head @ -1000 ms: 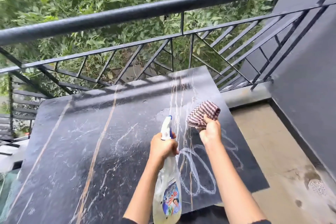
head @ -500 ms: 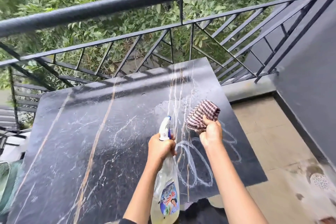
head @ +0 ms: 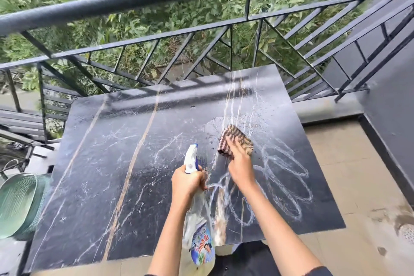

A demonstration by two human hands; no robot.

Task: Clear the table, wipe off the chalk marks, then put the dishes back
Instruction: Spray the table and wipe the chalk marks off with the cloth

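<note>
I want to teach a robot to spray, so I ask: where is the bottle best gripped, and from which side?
Grip it at the narrow neck just under the white trigger head, where the left hand grips the bottle now. Come from the near side, behind the nozzle: the body below widens, and the nozzle points away over the table.

A: What do the fingers of the left hand (head: 188,182) hold?
B: They curl round the neck of the spray bottle (head: 200,228), its nozzle sticking up above them.
A: And the right hand (head: 240,166)?
B: Its fingers lie on the checked cloth (head: 237,139), pressing it onto the dark table (head: 100,175). Chalk marks (head: 289,188) loop just right of those fingers and back toward the wrist; wet speckles lie beyond the fingertips.
</note>
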